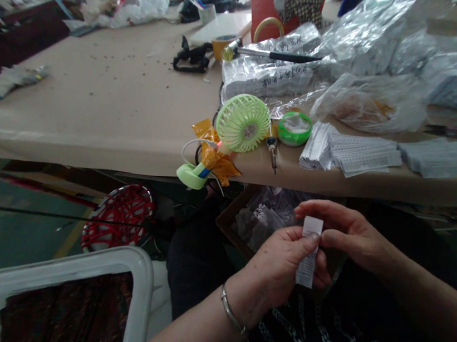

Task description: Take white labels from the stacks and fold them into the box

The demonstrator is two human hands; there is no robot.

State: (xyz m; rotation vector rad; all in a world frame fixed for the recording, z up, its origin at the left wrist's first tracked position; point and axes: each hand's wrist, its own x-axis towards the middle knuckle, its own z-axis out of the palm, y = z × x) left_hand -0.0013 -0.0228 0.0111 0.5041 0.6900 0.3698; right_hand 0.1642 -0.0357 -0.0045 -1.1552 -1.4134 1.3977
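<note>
One narrow white printed paper slip (306, 268) sits in our left hand (281, 265), pinched beneath the thumb, just in front of the beige-covered counter (133, 122); our right hand (355, 235) curls at its side, though we cannot tell whether it grips too. We would do well to pinch lightly near an edge, so the paper neither creases nor slides. Its fine print is too small for us to read, as is that on the fanned stack of white paper strips (367, 155) on the counter. Dark handwriting (287, 76) on the white bundles wrapped in clear plastic (243, 88) looks upside down to us; we make out no brand.
</note>
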